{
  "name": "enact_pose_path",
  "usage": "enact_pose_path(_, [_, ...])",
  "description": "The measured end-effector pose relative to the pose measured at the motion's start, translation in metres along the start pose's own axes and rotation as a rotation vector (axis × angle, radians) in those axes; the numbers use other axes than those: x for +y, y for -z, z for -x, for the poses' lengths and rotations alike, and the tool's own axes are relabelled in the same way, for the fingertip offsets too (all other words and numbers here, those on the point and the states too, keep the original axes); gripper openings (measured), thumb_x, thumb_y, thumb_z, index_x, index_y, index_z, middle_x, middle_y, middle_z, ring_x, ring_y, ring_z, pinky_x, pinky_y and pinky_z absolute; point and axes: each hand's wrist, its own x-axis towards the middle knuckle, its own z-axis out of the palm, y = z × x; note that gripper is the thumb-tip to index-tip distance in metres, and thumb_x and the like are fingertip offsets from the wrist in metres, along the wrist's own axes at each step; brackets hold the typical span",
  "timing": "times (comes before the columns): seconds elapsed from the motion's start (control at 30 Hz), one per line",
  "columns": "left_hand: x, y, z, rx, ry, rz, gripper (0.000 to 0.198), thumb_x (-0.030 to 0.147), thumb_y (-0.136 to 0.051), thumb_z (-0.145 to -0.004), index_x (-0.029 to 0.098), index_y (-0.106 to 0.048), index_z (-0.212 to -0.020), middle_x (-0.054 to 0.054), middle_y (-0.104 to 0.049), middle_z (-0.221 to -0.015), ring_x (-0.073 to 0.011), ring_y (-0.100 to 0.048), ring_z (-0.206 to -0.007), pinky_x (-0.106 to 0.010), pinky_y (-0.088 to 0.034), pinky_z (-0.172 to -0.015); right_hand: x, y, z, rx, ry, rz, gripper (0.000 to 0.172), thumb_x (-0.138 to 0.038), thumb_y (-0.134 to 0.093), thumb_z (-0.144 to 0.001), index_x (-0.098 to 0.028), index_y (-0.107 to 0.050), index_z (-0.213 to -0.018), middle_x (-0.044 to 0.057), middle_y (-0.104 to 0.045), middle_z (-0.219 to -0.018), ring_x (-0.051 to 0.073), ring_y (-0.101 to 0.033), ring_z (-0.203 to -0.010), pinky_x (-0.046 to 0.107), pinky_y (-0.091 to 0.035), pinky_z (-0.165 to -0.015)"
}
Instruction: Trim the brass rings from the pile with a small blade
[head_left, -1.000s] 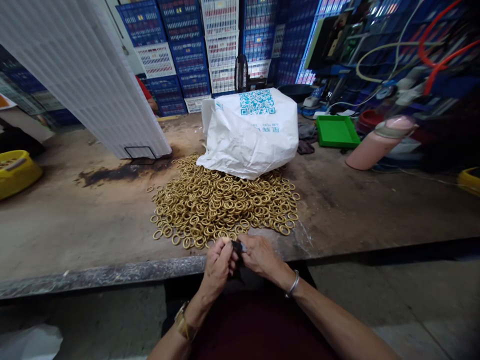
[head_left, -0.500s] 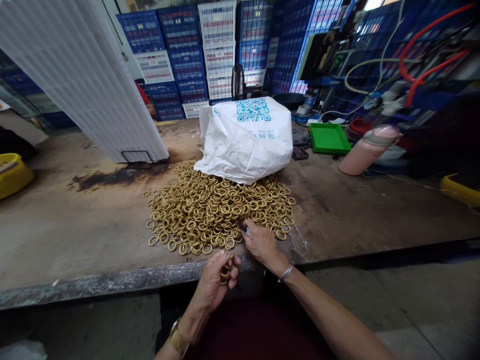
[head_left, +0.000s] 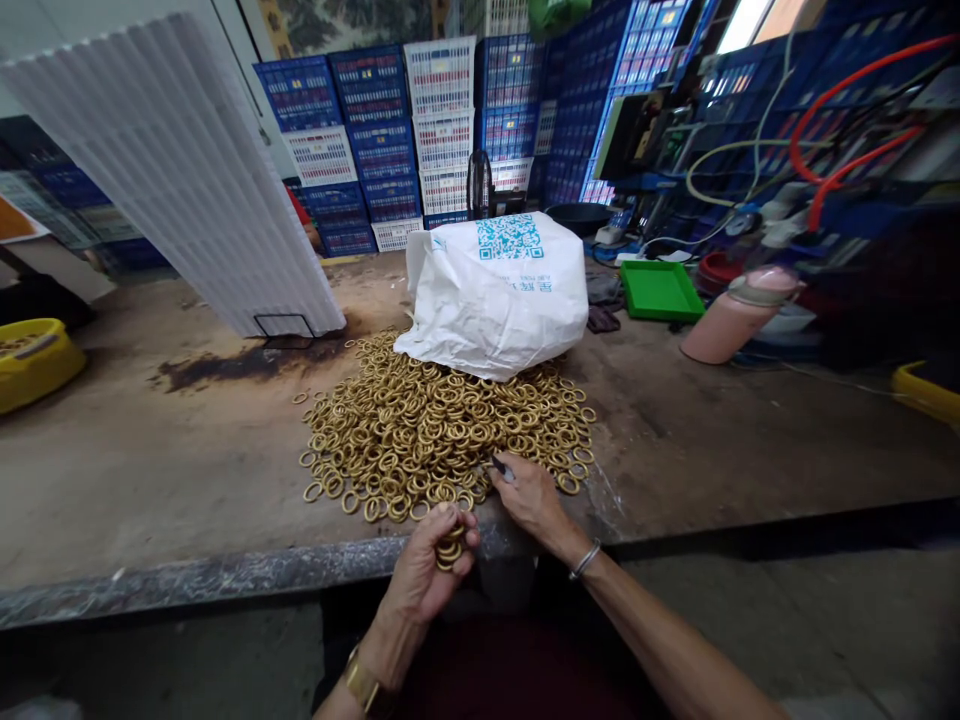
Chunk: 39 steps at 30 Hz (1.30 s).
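Observation:
A pile of brass-coloured rings point(head_left: 420, 420) is heaped on the worktable point(head_left: 172, 480). My left hand point(head_left: 435, 560) is curled round several of these rings, above the table's front edge, with the rings showing between thumb and fingers. At the pile's near right side, my right hand point(head_left: 532, 500) reaches in with bent fingers. A small black and grey piece point(head_left: 503, 468) shows at its thumb and forefinger; whether it is held or worn I cannot tell. The right fingertips are partly hidden among the rings. A white sack point(head_left: 495, 300) lies at the back of the pile.
A tall white corrugated panel point(head_left: 202, 190) leans in a black wire stand at left. A yellow container point(head_left: 37, 365) is at the far left. To the right are a green tray point(head_left: 660, 290) and a pink bottle point(head_left: 739, 318). Stacked crates point(head_left: 371, 150) stand behind the table.
My left hand has turned a little, so more of the rings in it show. The right hand stays at the pile's near edge. The whole view has shifted slightly.

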Motion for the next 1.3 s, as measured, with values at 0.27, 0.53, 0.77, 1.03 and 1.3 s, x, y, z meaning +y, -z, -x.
enact_pose_path(0.27, [0.006, -0.011, -0.008, 0.133, -0.221, -0.390, 0.025, 0.038, -0.064, -0.068, 0.018, -0.053, -0.078, 0.004, -0.049, -0.060, -0.0051, -0.041, -0.045, -0.014, -0.022, -0.037, -0.002, 0.005, 0.002, -0.111, -0.115, -0.508, 0.013, -0.025, -0.050, -0.072, -0.017, -0.059, -0.068, -0.002, -0.052, -0.060, 0.009, -0.043, -0.054, 0.020, -0.035, -0.052])
enact_pose_path(0.53, [0.002, -0.011, -0.010, 0.091, -0.472, -0.801, 0.025, 0.029, -0.059, -0.072, 0.020, -0.065, -0.094, 0.001, -0.054, -0.058, -0.0113, -0.045, -0.050, -0.021, -0.036, -0.051, -0.023, 0.015, 0.016, -0.467, -0.399, -1.155, 0.025, -0.031, -0.057, -0.065, -0.019, -0.046, -0.084, -0.010, -0.045, -0.052, 0.002, -0.025, -0.034, 0.015, -0.016, -0.033])
enact_pose_path(0.77, [-0.003, -0.004, -0.011, 0.070, -0.547, -0.953, 0.020, 0.030, -0.053, -0.077, 0.019, -0.064, -0.091, -0.002, -0.061, -0.070, -0.0144, -0.053, -0.062, -0.024, -0.040, -0.059, -0.029, 0.016, 0.017, -0.533, -0.431, -1.184, 0.021, -0.033, -0.054, -0.068, -0.020, -0.043, -0.078, -0.010, -0.045, -0.049, 0.001, -0.025, -0.030, 0.014, -0.016, -0.031])
enact_pose_path(1.03, [-0.005, -0.001, -0.011, 0.140, -0.612, -1.047, 0.016, 0.030, -0.052, -0.078, 0.017, -0.061, -0.077, 0.001, -0.058, -0.065, -0.0111, -0.051, -0.060, -0.022, -0.039, -0.060, -0.029, 0.012, 0.019, -0.347, -0.263, -0.815, 0.023, -0.040, -0.050, -0.073, -0.018, -0.045, -0.065, -0.006, -0.047, -0.048, 0.004, -0.033, -0.035, 0.017, -0.024, -0.035])
enact_pose_path(1.3, [-0.004, -0.008, -0.003, 0.051, -0.132, -0.591, 0.030, 0.046, -0.052, -0.075, 0.017, -0.050, -0.073, 0.006, -0.047, -0.056, -0.0044, -0.039, -0.039, -0.015, -0.025, -0.036, -0.031, 0.008, 0.014, -0.285, -0.216, -0.747, 0.018, -0.031, -0.051, -0.068, -0.018, -0.045, -0.057, -0.007, -0.038, -0.046, 0.005, -0.031, -0.042, 0.018, -0.026, -0.040])
